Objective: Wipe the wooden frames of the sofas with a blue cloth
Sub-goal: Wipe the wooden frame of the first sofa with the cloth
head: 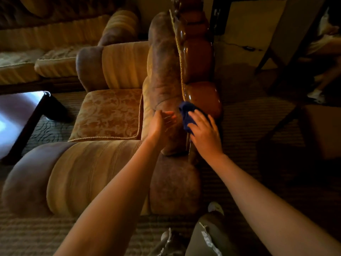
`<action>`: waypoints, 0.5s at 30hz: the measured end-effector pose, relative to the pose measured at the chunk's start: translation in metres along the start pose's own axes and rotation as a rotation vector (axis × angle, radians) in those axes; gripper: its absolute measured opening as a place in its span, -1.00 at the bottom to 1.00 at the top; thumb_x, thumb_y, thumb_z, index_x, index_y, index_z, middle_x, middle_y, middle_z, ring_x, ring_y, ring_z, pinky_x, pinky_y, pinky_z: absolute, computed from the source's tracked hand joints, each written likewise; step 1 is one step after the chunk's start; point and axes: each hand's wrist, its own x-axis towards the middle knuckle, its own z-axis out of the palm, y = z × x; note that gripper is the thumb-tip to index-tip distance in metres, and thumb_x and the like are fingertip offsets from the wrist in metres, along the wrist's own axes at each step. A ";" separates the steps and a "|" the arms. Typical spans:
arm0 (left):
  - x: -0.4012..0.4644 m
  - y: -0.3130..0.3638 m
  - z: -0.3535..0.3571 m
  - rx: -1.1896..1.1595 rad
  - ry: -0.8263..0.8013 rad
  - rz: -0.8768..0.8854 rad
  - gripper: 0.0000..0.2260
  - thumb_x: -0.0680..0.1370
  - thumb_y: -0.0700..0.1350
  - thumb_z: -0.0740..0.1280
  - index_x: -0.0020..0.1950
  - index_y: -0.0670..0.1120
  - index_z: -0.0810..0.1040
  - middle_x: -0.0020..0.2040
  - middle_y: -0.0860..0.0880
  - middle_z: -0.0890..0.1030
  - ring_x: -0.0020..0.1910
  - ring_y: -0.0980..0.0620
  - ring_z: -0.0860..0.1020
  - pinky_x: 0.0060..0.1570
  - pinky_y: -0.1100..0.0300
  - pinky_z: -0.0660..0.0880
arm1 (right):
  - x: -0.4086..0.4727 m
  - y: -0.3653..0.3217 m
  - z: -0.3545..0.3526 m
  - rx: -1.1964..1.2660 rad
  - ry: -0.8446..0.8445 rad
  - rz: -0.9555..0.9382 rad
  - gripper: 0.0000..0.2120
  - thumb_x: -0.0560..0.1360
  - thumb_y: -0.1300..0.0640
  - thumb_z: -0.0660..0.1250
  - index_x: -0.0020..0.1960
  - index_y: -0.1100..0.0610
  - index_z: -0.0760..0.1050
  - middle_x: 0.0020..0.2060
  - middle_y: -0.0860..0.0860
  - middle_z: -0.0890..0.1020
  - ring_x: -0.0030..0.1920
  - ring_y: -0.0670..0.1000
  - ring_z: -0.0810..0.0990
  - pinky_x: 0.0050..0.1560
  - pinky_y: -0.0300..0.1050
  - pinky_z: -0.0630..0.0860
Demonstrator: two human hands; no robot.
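Note:
A padded gold armchair (108, 111) stands below me, seen from behind and above. Its glossy brown wooden frame (199, 58) runs along the back edge, carved in rounded lobes beside a rope trim. My right hand (204, 132) presses a blue cloth (187, 115) against the lower end of that wood. The cloth bunches out past my fingers. My left hand (160, 122) lies flat with fingers apart on the upholstered backrest just left of the cloth, holding nothing.
A longer matching sofa (46, 52) lines the far left wall. A dark glossy low table (16, 115) stands at left. Dark wooden chair legs (287, 115) rise at right. Patterned carpet (249, 122) covers the floor. My slippered feet (208, 235) show at the bottom.

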 end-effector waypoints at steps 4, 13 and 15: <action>-0.001 0.005 -0.004 0.163 -0.084 0.014 -0.65 0.65 -0.03 0.01 0.05 -0.16 0.53 -0.02 -0.11 0.61 0.04 -0.06 0.56 0.04 0.08 0.47 | 0.027 0.019 -0.023 0.151 0.179 0.398 -0.69 0.51 0.26 0.23 0.22 0.32 0.50 0.36 0.24 0.40 0.41 0.25 0.30 0.39 0.15 0.25; 0.005 0.017 -0.003 0.228 -0.011 0.105 -0.62 0.67 -0.01 -0.01 0.11 -0.19 0.52 -0.06 -0.10 0.59 -0.06 -0.01 0.56 -0.14 0.20 0.49 | 0.052 -0.025 -0.021 0.088 -0.192 0.154 -0.77 0.48 0.22 0.21 -0.14 0.09 0.65 -0.11 -0.05 0.64 0.05 -0.07 0.55 0.01 -0.31 0.24; 0.009 0.018 -0.005 0.276 0.009 0.129 -0.60 0.67 0.01 -0.02 0.15 -0.19 0.52 0.02 -0.11 0.58 0.04 -0.02 0.54 0.01 0.14 0.45 | 0.032 -0.027 -0.006 -0.066 -0.430 -0.017 -0.82 0.31 0.06 0.42 -0.46 -0.03 0.58 -0.40 -0.15 0.58 -0.21 -0.16 0.57 -0.01 -0.36 0.33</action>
